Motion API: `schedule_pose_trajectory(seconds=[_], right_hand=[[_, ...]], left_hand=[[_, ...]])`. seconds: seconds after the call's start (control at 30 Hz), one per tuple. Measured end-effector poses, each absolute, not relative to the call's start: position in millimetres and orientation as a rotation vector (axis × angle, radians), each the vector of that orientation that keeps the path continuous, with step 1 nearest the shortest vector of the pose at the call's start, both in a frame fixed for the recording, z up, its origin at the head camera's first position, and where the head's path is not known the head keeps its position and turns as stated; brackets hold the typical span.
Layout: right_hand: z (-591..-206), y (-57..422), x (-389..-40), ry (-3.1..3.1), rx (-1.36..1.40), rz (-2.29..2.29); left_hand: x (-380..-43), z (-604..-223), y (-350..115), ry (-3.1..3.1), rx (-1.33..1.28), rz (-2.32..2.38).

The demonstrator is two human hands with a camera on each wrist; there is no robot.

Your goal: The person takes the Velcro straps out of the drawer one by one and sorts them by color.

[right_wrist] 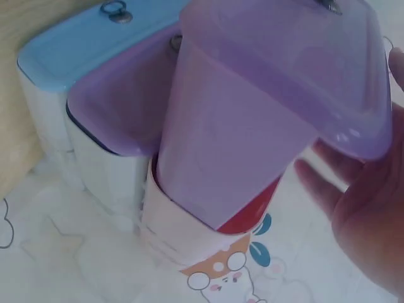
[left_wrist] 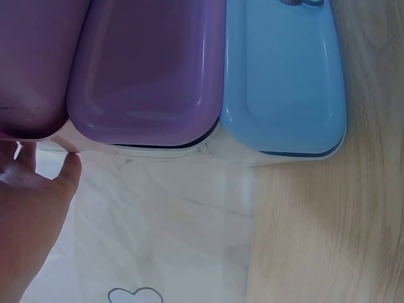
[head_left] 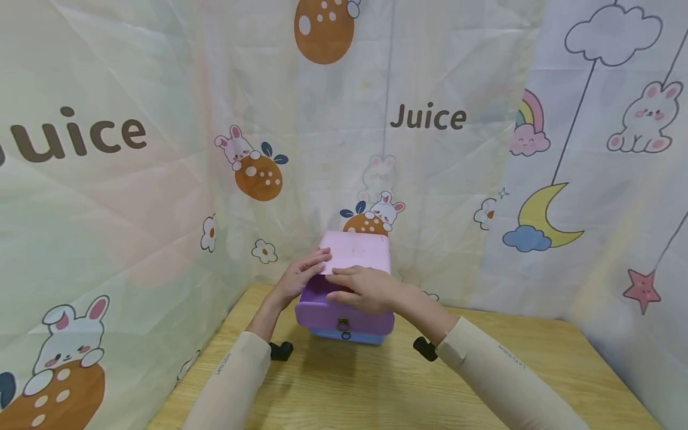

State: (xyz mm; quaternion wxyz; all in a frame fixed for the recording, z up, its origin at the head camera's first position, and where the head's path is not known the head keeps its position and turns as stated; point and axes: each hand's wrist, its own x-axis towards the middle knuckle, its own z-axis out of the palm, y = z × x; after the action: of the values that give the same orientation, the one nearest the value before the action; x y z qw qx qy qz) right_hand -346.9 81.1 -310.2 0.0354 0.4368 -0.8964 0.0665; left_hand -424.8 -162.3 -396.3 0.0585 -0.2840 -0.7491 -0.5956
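A small drawer cabinet with a pink top (head_left: 357,248) stands on the table near the back cloth. Its purple top drawer (head_left: 318,316) is pulled out, with a ring pull on its front. Red shows in the gap behind this drawer in the right wrist view. Below sit a second purple drawer (left_wrist: 151,69) and a blue drawer (left_wrist: 284,82), both pushed in. My left hand (head_left: 298,276) rests against the cabinet's upper left side, fingers extended onto the top. Over the pulled-out drawer, my right hand (head_left: 372,291) reaches with extended fingers and nothing visible in it.
Printed cloth walls (head_left: 301,143) enclose the wooden table (head_left: 344,394) at the back and both sides. Small black objects (head_left: 426,349) lie near each forearm. Pale sleeves cover both forearms.
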Motion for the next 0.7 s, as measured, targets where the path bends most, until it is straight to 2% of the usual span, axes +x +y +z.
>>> schedule_pose_trajectory(seconds=[0.2, 0.7], right_hand=[[-306.3, 83.0, -352.3, -2.715, 1.448, 0.309], [-304.3, 101.5, -358.3, -2.763, 1.46, 0.183]], left_hand=[[-425.0, -397.4, -163.2, -2.269, -0.851, -1.815], [-423.6, -397.4, -161.9, -2.265, -0.842, -1.816]])
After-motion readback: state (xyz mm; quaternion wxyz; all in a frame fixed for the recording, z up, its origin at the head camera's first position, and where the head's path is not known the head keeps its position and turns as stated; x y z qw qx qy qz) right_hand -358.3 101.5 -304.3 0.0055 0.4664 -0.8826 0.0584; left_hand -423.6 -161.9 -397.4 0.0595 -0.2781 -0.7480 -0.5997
